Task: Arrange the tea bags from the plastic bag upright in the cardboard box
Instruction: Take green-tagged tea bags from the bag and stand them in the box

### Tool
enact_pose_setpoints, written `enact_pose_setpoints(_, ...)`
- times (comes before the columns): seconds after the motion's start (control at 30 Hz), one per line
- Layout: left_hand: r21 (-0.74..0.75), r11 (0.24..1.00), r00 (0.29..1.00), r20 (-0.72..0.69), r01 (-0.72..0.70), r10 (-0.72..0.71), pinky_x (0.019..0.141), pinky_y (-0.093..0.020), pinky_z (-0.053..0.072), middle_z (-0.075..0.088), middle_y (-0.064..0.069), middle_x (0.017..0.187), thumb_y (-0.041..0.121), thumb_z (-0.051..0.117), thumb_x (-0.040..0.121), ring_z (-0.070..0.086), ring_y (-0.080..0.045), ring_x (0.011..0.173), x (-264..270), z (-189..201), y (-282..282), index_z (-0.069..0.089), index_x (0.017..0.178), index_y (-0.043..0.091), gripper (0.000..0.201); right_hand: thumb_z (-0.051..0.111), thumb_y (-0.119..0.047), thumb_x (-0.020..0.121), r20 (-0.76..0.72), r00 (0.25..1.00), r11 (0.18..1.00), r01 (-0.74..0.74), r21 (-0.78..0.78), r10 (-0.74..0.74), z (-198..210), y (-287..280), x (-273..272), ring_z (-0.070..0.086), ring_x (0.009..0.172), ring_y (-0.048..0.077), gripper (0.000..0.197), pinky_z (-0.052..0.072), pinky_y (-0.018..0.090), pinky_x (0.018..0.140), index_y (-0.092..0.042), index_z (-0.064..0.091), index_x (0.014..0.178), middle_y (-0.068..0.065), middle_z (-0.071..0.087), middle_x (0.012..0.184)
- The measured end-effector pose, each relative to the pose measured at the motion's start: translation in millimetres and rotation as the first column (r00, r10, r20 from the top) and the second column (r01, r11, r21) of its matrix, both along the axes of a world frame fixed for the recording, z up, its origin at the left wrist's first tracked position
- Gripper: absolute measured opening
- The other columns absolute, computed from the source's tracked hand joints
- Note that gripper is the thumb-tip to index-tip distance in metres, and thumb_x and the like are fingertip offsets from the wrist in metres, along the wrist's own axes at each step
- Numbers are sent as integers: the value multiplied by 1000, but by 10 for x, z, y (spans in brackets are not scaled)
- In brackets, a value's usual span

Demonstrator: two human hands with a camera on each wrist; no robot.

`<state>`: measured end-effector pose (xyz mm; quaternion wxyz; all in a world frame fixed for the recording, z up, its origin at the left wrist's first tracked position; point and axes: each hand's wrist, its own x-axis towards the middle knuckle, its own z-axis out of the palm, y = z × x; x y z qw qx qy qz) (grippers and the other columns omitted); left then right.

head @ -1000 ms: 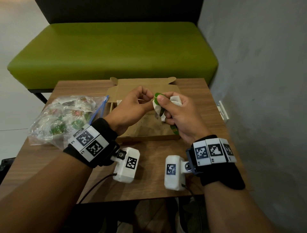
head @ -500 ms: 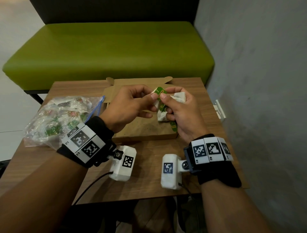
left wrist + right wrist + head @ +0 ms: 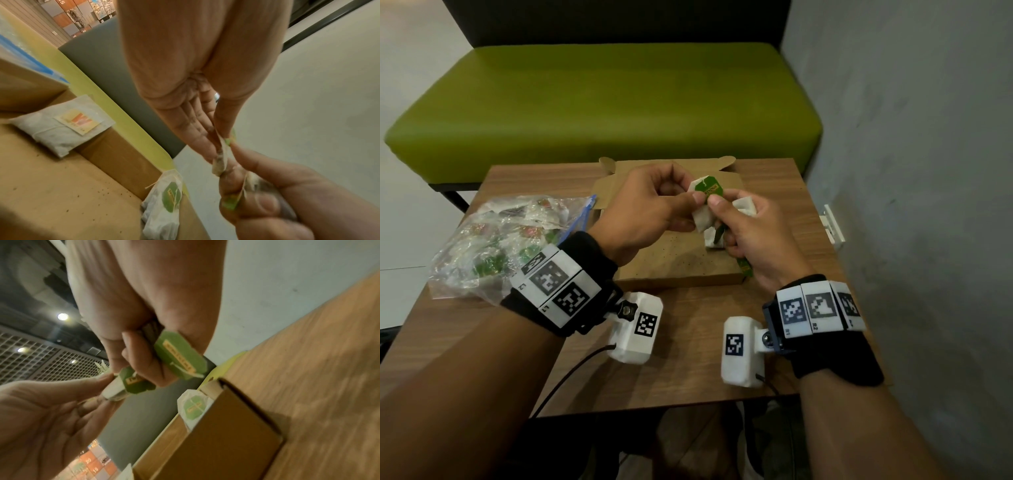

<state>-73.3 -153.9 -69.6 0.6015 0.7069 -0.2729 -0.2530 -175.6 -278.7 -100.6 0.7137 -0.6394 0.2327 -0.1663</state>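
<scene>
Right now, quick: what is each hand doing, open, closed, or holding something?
Left hand: closed, pinching the top green-tagged tea bag.
Right hand: closed, gripping a bunch of tea bags over the cardboard box.

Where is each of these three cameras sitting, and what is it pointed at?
Head: worn on the head, looking forward and down at the table, cardboard box and plastic bag; both forearms, left hand and right hand show.
Left wrist: under the left wrist, looking along the palm into the box; both hands show.
Right wrist: under the right wrist, looking along the fingers, past the box's outer wall; both hands show.
Shared: all three see the green-tagged tea bags pinched between the hands.
</scene>
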Motion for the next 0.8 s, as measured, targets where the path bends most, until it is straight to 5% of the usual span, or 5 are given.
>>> enact_pose_setpoints(0.13, 59, 998, 999, 27, -27, 25, 61, -28, 61, 66, -9, 78, 0, 68, 88, 68, -11, 65, 20, -39, -68, 60, 89, 6, 10, 71, -30, 93, -153, 988, 975, -8, -223, -27, -73, -66, -71, 54, 55, 2, 15, 40, 26, 53, -25, 71, 79, -14, 63, 58)
enact_pose_setpoints(0.23, 179, 984, 997, 72, -5, -8, 60, -29, 61, 65, -4, 76, 1, 69, 88, 67, -8, 62, 31, -139, -150, 60, 88, 9, 12, 72, -32, 91, -208, 974, 959, 31, -282, -93, -114, -123, -121, 66, 74, 13, 12, 53, 36, 63, -23, 73, 82, -5, 72, 77)
enact_pose_setpoints(0.5, 501, 864, 963, 201, 55, -178, 62, -29, 59, 69, -6, 84, 11, 72, 87, 66, -18, 74, 7, -324, -454, 63, 83, 14, 11, 79, -28, 85, -342, 921, 914, 34, -405, -186, -157, -172, -144, 63, 88, 10, 22, 54, 26, 65, -24, 67, 103, -5, 66, 98)
enact_pose_setpoints(0.63, 621, 780, 914, 357, -77, -194, 64, -29, 46, 67, 0, 84, 16, 75, 83, 62, -19, 84, 34, -345, -549, 63, 76, 20, 15, 79, -24, 85, -369, 909, 909, 22, -416, -191, -163, -170, -128, 60, 87, 8, 22, 48, 22, 60, -25, 66, 103, -6, 63, 98)
enact_pose_setpoints(0.8, 652, 741, 904, 397, -157, -158, 65, -27, 45, 67, -2, 90, 16, 76, 83, 61, -19, 89, 78, -367, -573, 68, 86, 15, 8, 79, -27, 86, -375, 907, 902, 14, -431, -193, -171, -185, -149, 59, 86, 8, 20, 47, 22, 61, -24, 66, 100, -8, 62, 94)
